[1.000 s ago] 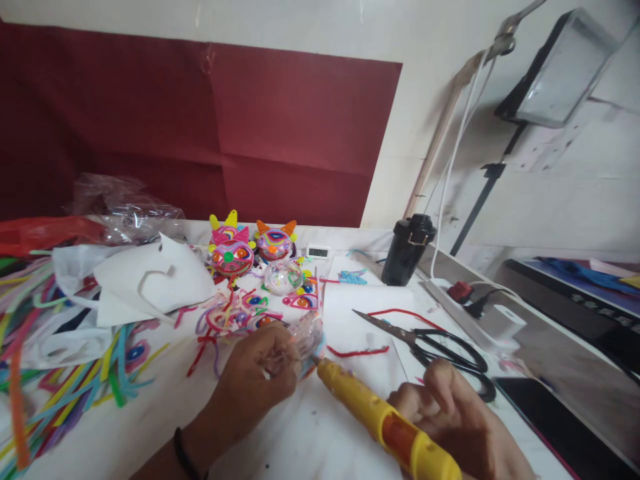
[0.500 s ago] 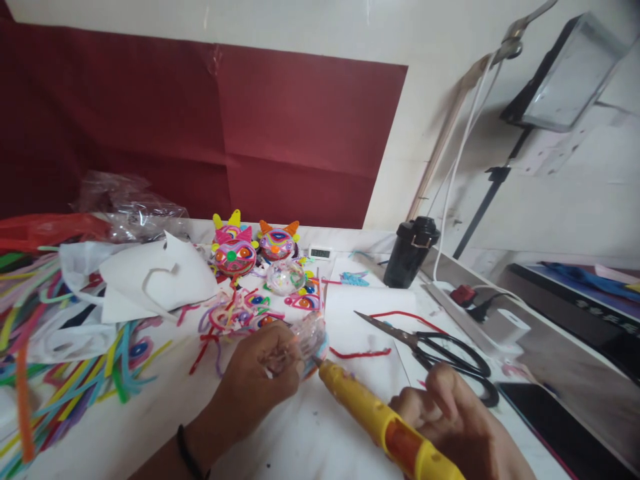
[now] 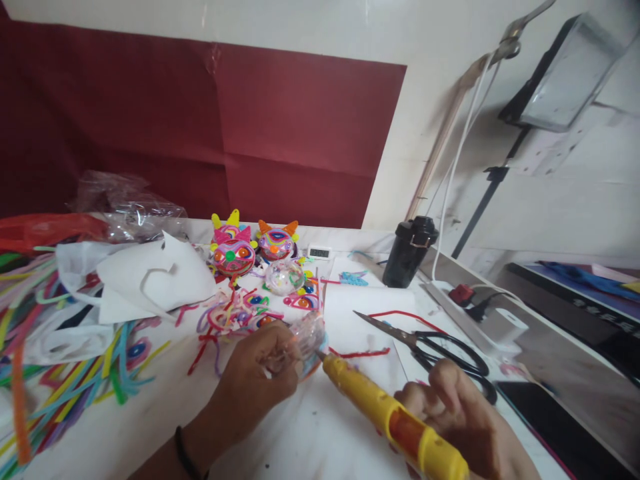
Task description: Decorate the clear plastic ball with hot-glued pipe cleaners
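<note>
Near the middle, my left hand [image 3: 263, 367] pinches a clear plastic piece [image 3: 309, 330], rounded in shape, with blue and orange pipe cleaner showing along its lower edge. My right hand [image 3: 457, 417] is closed around a yellow hot glue gun [image 3: 380, 407]. Its nozzle points up and left, at the edge of the clear piece; whether the tip touches it I cannot tell. Just behind my left hand lies a heap of coloured pipe cleaner scraps [image 3: 237, 310]. Open scissors [image 3: 420, 343] with black handles rest beyond my right hand.
Decorated faces [image 3: 233, 257] with horns stand at the back beside a clear ball [image 3: 285, 277]. Pipe cleaners [image 3: 85, 380] spread over the left side. A black bottle [image 3: 410, 253], power strip [image 3: 480, 323] and phone [image 3: 555, 420] are on the right.
The glue gun and my right hand have shifted slightly right, its tip moving along the edge of the clear piece. My left hand stays almost in place.
</note>
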Available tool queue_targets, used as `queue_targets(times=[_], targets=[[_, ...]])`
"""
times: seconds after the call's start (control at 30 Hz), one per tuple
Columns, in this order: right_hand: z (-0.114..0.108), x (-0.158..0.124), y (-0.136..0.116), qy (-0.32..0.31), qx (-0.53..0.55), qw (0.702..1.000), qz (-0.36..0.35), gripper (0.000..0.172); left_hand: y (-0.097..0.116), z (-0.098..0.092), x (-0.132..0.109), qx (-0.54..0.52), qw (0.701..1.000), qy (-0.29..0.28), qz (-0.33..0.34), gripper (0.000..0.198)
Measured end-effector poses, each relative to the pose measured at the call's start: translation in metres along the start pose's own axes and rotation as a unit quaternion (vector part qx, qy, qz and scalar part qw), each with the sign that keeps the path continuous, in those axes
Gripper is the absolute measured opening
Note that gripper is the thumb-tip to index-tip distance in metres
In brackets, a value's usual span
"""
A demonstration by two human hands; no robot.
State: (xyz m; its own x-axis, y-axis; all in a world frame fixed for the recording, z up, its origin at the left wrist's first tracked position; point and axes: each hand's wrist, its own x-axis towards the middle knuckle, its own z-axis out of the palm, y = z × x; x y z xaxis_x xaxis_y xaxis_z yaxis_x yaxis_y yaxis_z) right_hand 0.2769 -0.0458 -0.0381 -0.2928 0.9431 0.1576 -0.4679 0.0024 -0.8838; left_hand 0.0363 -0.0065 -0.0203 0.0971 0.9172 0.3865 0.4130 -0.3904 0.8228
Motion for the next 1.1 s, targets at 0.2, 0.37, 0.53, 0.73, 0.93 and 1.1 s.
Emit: queue_targets(times=[0.2,0.37,0.53,0.73,0.93,1.1], targets=[[-0.014,0.003,0.0,-0.051,-0.049,0.997,-0.003,0.053,0.0,0.0,0.0,0.003,1.0,-0.002,0.007,0.01],[-0.011,0.006,-0.002,-0.055,-0.073,0.996,-0.018,0.047,-0.003,0.0,-0.001,-0.014,1.0,0.005,0.001,0.012],[-0.001,0.004,-0.003,-0.026,-0.033,0.999,-0.011,0.045,-0.004,0.0,0.001,-0.02,1.0,0.009,-0.009,0.011],[0.004,0.003,0.001,-0.008,-0.045,0.998,-0.045,0.045,-0.002,-0.001,0.0,-0.031,0.999,0.012,-0.017,0.01],[0.016,0.003,0.002,-0.007,0.002,0.999,-0.032,0.046,-0.004,-0.002,-0.001,-0.029,1.0,0.008,-0.008,0.01],[0.016,0.008,0.003,-0.023,0.054,0.998,-0.002,0.052,-0.003,-0.002,-0.002,-0.016,1.0,0.004,0.013,0.011]])
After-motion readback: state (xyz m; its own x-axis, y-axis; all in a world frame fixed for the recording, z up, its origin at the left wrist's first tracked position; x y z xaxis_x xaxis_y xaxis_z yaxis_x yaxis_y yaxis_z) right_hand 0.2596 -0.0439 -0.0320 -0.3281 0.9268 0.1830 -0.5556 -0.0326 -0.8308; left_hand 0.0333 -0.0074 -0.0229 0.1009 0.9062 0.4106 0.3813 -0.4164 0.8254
